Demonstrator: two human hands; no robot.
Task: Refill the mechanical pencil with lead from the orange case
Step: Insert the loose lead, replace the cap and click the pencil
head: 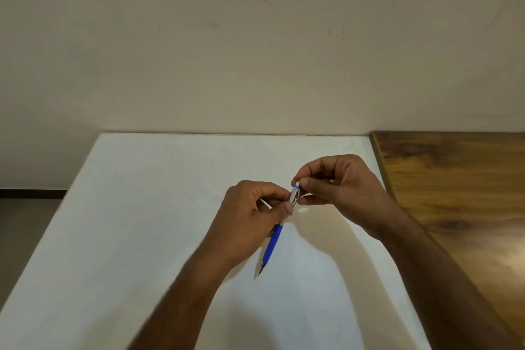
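Two bare forearms are seen reaching up from the near edge over the white surface (142,207), which is bordered on the right by a brown wooden top (460,193) and backed by a scuffed cream wall (255,51). A blue mechanical pencil (274,241) is held tilted above the surface by the left hand (250,216), whose fingers are closed around its silver upper barrel, with the dark tip pointed down toward the camera. Its top end is pinched between the thumb and forefinger of the right hand (338,182), on which a ring (331,181) is worn.
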